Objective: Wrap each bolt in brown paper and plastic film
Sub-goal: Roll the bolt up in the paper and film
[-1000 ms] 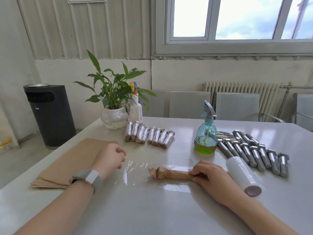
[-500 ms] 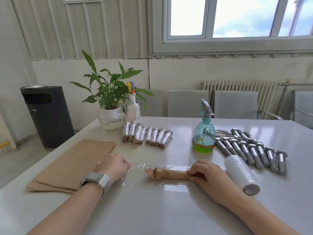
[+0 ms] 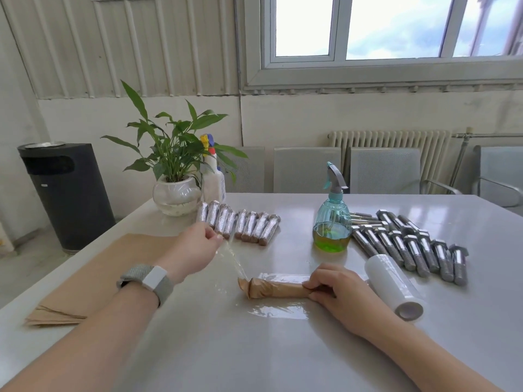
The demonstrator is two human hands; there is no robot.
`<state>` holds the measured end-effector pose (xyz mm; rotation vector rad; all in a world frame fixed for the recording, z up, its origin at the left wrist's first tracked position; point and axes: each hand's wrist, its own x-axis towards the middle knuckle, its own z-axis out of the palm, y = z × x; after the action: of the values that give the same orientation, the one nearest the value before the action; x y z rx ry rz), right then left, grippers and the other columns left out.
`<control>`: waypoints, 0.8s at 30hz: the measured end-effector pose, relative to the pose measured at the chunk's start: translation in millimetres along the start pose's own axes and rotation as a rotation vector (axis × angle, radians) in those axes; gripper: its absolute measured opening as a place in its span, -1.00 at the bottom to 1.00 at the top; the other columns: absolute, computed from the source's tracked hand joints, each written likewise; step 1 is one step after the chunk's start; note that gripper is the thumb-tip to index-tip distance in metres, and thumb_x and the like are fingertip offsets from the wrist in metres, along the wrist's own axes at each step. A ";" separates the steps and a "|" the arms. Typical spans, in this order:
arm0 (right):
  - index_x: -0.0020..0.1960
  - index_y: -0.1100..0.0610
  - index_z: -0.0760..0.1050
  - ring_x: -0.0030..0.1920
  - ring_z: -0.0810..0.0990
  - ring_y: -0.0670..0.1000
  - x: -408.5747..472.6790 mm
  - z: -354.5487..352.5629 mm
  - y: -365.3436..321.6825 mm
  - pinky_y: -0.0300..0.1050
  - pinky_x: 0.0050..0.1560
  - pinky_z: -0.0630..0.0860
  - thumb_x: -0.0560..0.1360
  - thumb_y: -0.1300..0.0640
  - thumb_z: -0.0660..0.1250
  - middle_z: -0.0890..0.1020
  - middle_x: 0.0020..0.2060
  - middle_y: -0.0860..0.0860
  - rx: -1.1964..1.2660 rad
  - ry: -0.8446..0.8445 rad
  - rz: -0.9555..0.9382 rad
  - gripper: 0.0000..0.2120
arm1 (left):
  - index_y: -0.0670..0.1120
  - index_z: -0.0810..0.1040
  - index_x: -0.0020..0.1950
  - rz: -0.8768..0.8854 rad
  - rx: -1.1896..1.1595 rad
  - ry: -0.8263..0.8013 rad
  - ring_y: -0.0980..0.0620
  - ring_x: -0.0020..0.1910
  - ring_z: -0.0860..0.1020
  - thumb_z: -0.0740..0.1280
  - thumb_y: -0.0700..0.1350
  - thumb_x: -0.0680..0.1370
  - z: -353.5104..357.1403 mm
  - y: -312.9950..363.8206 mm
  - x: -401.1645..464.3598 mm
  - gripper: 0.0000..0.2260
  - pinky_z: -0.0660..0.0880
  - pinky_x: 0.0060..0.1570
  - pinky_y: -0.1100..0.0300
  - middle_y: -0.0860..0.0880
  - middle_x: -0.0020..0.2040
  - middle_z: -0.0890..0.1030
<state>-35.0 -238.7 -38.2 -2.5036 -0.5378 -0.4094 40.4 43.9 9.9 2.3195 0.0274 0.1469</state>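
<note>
From the head view: the right hand clamps down on the paper-wrapped bolt lying on the table, fingers curled over its end. The left hand pinches the plastic film, lifted taut above the bolt. The film roll lies just beside the right hand.

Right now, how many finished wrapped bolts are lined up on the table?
8, as far as I can tell: the wrapped bolts lie side by side in one row on the table, right of the plant pot. The left hand overlaps the row's near-left end, so one could be hidden.
</note>
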 end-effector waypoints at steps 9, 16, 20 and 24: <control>-0.04 0.11 0.65 -0.06 0.53 -0.11 1.7 -2.0 0.2 -0.43 -0.03 0.37 0.48 0.25 0.42 0.56 -0.11 -0.11 -0.001 -0.020 -0.003 -0.91 | -0.09 0.38 -0.11 -0.018 -0.232 -0.436 0.11 -0.65 0.24 0.20 -0.13 0.66 78.0 82.7 -28.2 -0.85 0.14 -0.62 0.39 -0.06 -0.40 0.41; 0.00 0.11 0.66 -0.06 0.57 -0.03 2.5 1.5 3.5 -0.25 -0.01 0.45 0.48 0.23 0.42 0.60 -0.10 -0.03 -0.022 -0.003 0.023 -0.88 | -0.17 0.46 -0.04 -0.026 0.021 -0.544 0.07 -0.67 0.43 0.11 -0.27 0.60 99.8 86.8 -31.6 -0.85 0.26 -0.63 0.41 -0.14 -0.34 0.54; 0.02 0.07 0.62 -0.05 0.56 -0.10 1.6 2.6 4.5 -0.27 0.00 0.44 0.46 0.21 0.44 0.63 -0.09 -0.08 -0.010 0.020 0.035 -0.85 | -0.19 0.49 0.13 -0.041 0.090 -0.617 -0.01 -0.57 0.44 0.07 -0.26 0.59 102.0 87.6 -27.3 -0.76 0.23 -0.57 0.38 -0.09 -0.41 0.55; 0.06 0.00 0.52 -0.04 0.53 -0.16 -0.1 2.0 5.0 -0.38 -0.08 0.39 0.46 0.19 0.42 0.65 -0.07 -0.12 0.006 0.025 0.037 -0.78 | -0.04 0.40 0.03 0.027 0.086 -0.627 0.00 -0.57 0.37 0.02 -0.28 0.52 102.7 84.5 -25.9 -0.75 0.21 -0.57 0.31 -0.01 -0.50 0.54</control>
<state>-32.5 -241.5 -42.1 -2.4948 -0.4819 -0.4241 24.2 -90.2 -0.5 2.3537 -0.3173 -0.5782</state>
